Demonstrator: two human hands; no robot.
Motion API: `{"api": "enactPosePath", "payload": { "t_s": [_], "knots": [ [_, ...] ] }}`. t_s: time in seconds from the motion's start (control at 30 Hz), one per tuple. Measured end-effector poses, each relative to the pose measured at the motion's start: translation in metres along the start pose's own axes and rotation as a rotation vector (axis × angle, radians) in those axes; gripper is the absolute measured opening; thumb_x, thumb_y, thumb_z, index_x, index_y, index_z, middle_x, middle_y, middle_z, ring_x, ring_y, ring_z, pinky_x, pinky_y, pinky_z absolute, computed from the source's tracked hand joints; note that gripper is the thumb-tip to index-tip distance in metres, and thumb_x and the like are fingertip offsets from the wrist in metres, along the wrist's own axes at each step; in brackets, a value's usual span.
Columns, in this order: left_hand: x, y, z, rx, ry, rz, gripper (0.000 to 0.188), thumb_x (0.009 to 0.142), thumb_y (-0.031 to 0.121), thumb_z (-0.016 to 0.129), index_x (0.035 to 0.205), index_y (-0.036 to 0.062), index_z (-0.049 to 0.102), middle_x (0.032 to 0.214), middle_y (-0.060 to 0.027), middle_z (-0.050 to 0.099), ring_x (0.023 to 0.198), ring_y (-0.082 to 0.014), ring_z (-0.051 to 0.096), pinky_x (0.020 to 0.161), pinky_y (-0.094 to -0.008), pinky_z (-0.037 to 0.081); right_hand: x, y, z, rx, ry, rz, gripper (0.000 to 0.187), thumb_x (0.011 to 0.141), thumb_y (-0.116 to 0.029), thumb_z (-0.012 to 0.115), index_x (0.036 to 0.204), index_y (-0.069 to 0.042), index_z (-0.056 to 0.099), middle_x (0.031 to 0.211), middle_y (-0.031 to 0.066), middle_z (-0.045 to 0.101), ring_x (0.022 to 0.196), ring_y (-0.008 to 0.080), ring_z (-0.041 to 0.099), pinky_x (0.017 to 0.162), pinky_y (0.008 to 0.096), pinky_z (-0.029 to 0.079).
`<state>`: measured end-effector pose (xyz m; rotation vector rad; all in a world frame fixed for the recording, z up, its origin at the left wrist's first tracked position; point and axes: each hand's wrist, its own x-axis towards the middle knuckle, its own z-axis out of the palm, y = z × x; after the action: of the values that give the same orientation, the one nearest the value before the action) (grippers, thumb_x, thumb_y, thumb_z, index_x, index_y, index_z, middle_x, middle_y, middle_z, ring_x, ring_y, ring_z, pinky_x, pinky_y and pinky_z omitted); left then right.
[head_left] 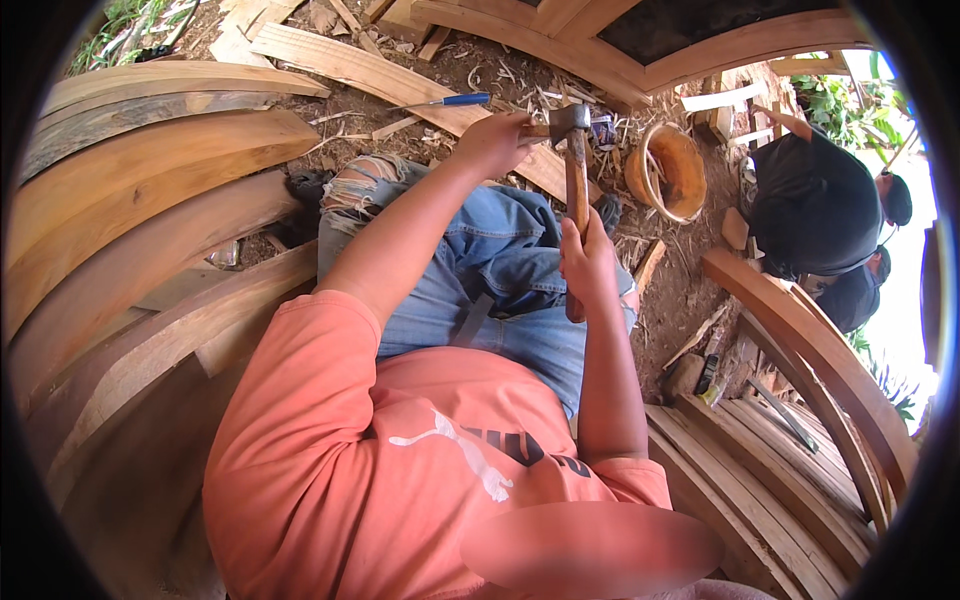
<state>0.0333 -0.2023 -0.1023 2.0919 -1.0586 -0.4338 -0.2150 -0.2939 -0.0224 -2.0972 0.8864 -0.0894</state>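
Note:
My right hand [590,258] is wrapped round the wooden handle of a hammer [577,185], low on its grip. The dark metal head is at the top, beyond my knees. My left hand [493,147] pinches a short piece of wood [537,132], whose end meets the hammer head; whether they touch firmly I cannot tell. Just past my left hand, a blue-handled tool with a thin metal shaft [465,99] lies on a long pale board [385,82].
A worn yellowish bucket [668,172] stands on the shaving-strewn dirt to the right. Curved timber pieces [160,165] are stacked at my left. Planks [760,480] lie at lower right, and a framed wooden panel [690,50] is at the back. A person in dark clothes [815,205] bends at far right.

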Motion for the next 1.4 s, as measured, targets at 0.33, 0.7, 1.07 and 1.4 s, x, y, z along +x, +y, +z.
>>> {"api": "enactPosePath", "payload": {
  "t_s": [0.33, 0.7, 1.07, 1.4],
  "knots": [
    [0.02, 0.017, -0.005, -0.035, 0.187, 0.159, 0.022, 0.099, 0.026, 0.073, 0.112, 0.0099, 0.065, 0.098, -0.0164, 0.072, 0.098, -0.0437, 0.069, 0.081, -0.0538, 0.054, -0.001, -0.043, -0.035, 0.088, -0.016, 0.172, 0.038, 0.109, -0.027, 0.061, 0.139, -0.002, 0.06, 0.084, 0.0151, 0.069, 0.074, 0.0284, 0.068, 0.073, 0.0437, 0.055],
    [0.008, 0.035, -0.006, -0.133, 0.109, 0.148, 0.017, 0.107, 0.026, 0.061, 0.113, 0.0095, 0.063, 0.096, -0.0207, 0.074, 0.093, -0.0469, 0.07, 0.078, -0.0587, 0.053, -0.018, -0.022, -0.02, 0.047, 0.098, 0.062, 0.023, 0.11, -0.025, 0.061, 0.116, -0.002, 0.062, 0.07, 0.0033, 0.059, 0.056, 0.0119, 0.057, 0.052, 0.0331, 0.048],
    [0.027, 0.018, 0.033, -0.078, 0.1, 0.148, 0.018, 0.105, 0.025, 0.06, 0.111, 0.0083, 0.063, 0.089, -0.0231, 0.073, 0.089, -0.0492, 0.071, 0.074, -0.0592, 0.054, 0.007, -0.027, -0.03, -0.12, 0.057, 0.137, 0.032, 0.108, -0.027, 0.062, 0.124, 0.001, 0.063, 0.097, 0.032, 0.072, 0.096, 0.0524, 0.071, 0.083, 0.0538, 0.055],
    [0.03, 0.034, 0.01, -0.013, 0.067, 0.09, 0.018, 0.101, 0.02, 0.064, 0.113, 0.0076, 0.068, 0.099, -0.0229, 0.075, 0.099, -0.0465, 0.072, 0.084, -0.0572, 0.056, 0.004, -0.055, -0.047, -0.089, 0.036, 0.171, 0.032, 0.106, -0.027, 0.064, 0.119, 0.002, 0.064, 0.097, 0.0334, 0.072, 0.098, 0.0532, 0.071, 0.084, 0.0547, 0.055]
  ]
}}
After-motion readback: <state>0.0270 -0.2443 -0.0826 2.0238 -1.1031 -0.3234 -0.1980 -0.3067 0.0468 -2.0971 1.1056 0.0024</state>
